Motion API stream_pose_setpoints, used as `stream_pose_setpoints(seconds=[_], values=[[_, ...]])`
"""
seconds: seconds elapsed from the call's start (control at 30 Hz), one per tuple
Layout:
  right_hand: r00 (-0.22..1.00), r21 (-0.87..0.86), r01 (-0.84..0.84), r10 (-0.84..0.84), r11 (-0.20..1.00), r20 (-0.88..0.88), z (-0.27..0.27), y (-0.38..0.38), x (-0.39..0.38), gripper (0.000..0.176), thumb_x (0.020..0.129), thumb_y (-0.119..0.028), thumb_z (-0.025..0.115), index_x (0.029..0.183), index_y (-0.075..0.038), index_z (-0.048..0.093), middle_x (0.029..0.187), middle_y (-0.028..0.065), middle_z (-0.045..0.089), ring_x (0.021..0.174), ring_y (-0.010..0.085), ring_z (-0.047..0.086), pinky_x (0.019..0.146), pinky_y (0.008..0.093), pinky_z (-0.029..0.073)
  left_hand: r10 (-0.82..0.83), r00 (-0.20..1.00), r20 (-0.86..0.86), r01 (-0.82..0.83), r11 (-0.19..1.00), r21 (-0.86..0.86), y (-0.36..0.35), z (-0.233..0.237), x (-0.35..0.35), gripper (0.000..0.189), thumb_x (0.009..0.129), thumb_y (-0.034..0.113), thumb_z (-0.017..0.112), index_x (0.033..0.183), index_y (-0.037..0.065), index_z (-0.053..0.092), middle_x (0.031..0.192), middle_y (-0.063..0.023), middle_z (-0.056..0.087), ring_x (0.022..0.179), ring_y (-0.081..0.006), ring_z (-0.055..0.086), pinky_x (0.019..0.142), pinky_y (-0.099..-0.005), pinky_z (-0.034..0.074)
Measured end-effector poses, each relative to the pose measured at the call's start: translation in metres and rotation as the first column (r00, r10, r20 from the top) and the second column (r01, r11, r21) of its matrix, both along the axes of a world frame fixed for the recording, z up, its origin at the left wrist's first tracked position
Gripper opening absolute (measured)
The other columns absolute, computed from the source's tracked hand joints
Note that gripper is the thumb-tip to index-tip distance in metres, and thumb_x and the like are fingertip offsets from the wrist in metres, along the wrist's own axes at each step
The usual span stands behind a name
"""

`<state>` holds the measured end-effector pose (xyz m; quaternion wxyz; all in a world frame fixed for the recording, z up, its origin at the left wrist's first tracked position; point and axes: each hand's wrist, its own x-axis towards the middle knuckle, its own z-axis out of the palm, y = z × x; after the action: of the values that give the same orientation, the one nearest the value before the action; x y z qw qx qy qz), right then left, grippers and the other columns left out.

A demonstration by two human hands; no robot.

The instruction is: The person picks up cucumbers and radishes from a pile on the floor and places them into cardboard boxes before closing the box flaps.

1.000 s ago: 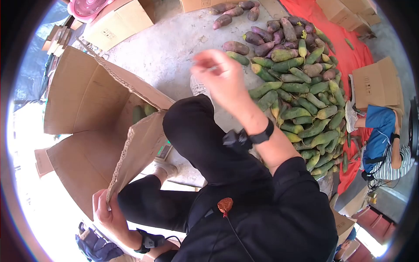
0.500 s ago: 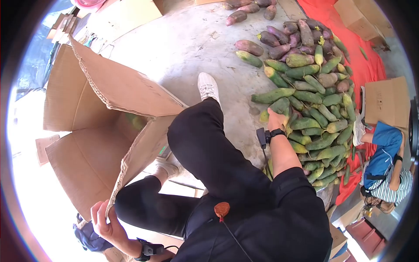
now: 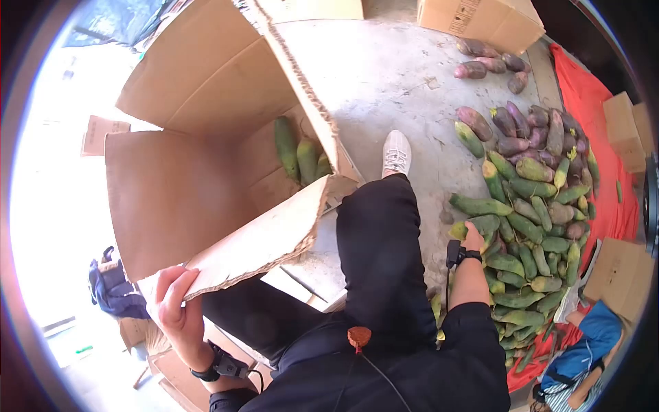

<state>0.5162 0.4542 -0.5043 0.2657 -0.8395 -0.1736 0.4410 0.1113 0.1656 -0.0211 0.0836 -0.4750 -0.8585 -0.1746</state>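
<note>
My left hand pinches the near flap edge of a large open cardboard box. Inside the box, a few green radishes lie at the bottom. On the right, my right hand is closed on a green radish at the left edge of a big heap of green radishes. Purple radishes lie at the far side of that heap.
A closed carton stands at the far end beside several purple radishes. Red sheeting runs along the right. Another person in blue shorts is at the lower right, near a carton.
The view has turned left, so everything sits further right. More of the box's inside shows, with radishes in it. Both hands keep their holds.
</note>
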Motion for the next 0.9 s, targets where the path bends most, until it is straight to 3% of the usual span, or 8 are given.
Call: stream_pose_setpoints(seconds=[0.17,0.23,0.3,0.47,0.57,0.8,0.83,0.9], values=[[0.806,-0.142,0.036,-0.112,0.989,-0.581,0.023,-0.007,0.004,0.034,0.069,-0.028,0.078,0.094,-0.013,0.061,0.091,0.0048,0.059,0.081,0.0193,0.055,0.074,0.0418,0.045,0.03,0.999,-0.018,-0.03,1.0,0.006,-0.004,0.0,-0.001,0.021,0.063,-0.001,0.067,0.084,0.002,0.065,0.08,-0.0098,0.059,0.073,-0.0261,0.059,0.066,-0.0319,0.045],[0.793,-0.101,0.013,-0.072,0.995,-0.605,0.068,-0.011,-0.018,0.037,0.071,-0.031,0.077,0.097,-0.016,0.056,0.088,0.0045,0.056,0.08,0.0184,0.052,0.07,0.0373,0.045,0.023,1.0,-0.009,-0.023,0.999,0.029,-0.005,-0.001,-0.001,0.021,0.063,-0.001,0.067,0.083,0.002,0.065,0.08,-0.0102,0.059,0.073,-0.0265,0.059,0.066,-0.0321,0.045],[0.791,0.148,-0.222,0.267,0.964,-0.551,0.123,-0.012,-0.043,0.042,0.075,-0.025,0.073,0.111,-0.016,0.053,0.102,-0.0015,0.057,0.092,0.0163,0.054,0.077,0.0397,0.04,0.017,1.0,0.003,-0.017,0.999,0.032,-0.004,0.0,-0.001,0.02,0.063,0.0,0.066,0.083,0.002,0.064,0.08,-0.0101,0.059,0.073,-0.0266,0.058,0.066,-0.0324,0.045],[0.646,0.55,-0.309,0.595,0.776,-0.478,0.277,0.011,-0.12,0.055,0.077,-0.012,0.068,0.126,-0.004,0.045,0.116,0.0046,0.055,0.105,0.0166,0.053,0.087,0.0361,0.043,0.012,1.0,0.023,-0.013,0.999,0.045,-0.004,0.003,-0.001,0.017,0.066,0.0,0.066,0.083,0.001,0.064,0.08,-0.0101,0.059,0.073,-0.0268,0.058,0.066,-0.0327,0.045],[0.445,0.867,-0.223,0.838,0.445,-0.316,0.358,0.02,-0.163,0.057,0.075,-0.007,0.067,0.127,-0.001,0.044,0.115,0.006,0.055,0.107,0.0175,0.054,0.089,0.033,0.046,0.007,1.0,0.026,-0.008,0.998,0.056,-0.004,0.003,0.0,0.015,0.068,-0.001,0.066,0.083,0.001,0.064,0.08,-0.0101,0.058,0.073,-0.0268,0.058,0.066,-0.0328,0.045],[0.234,0.978,-0.207,0.972,0.03,0.019,0.504,-0.012,-0.241,0.058,0.059,-0.012,0.077,0.109,0.006,0.054,0.096,0.012,0.063,0.085,0.0183,0.064,0.072,0.0318,0.052,-0.047,0.996,0.076,0.042,0.996,0.075,-0.006,0.001,0.005,0.011,0.074,0.0,0.067,0.085,0.001,0.064,0.079,-0.0104,0.058,0.072,-0.0249,0.058,0.063,-0.0314,0.044],[0.188,0.967,-0.244,0.982,0.069,-0.022,0.523,-0.024,-0.245,0.054,0.055,-0.018,0.078,0.099,0.005,0.057,0.093,0.0142,0.064,0.083,0.0215,0.064,0.071,0.0319,0.05,-0.025,0.995,0.095,0.016,0.996,0.086,-0.007,-0.001,0.003,0.01,0.076,0.001,0.066,0.086,0.001,0.064,0.079,-0.0104,0.058,0.071,-0.0243,0.058,0.063,-0.0308,0.044],[0.228,0.96,-0.229,0.95,-0.161,0.214,0.517,-0.034,-0.275,0.05,0.053,-0.019,0.077,0.092,0.006,0.058,0.087,0.0223,0.064,0.082,0.033,0.064,0.072,0.0355,0.05,-0.108,0.991,0.078,0.101,0.99,0.094,-0.008,-0.005,-0.002,0.009,0.078,0.001,0.065,0.087,0.001,0.064,0.079,-0.0103,0.058,0.07,-0.0235,0.058,0.061,-0.0305,0.044]])
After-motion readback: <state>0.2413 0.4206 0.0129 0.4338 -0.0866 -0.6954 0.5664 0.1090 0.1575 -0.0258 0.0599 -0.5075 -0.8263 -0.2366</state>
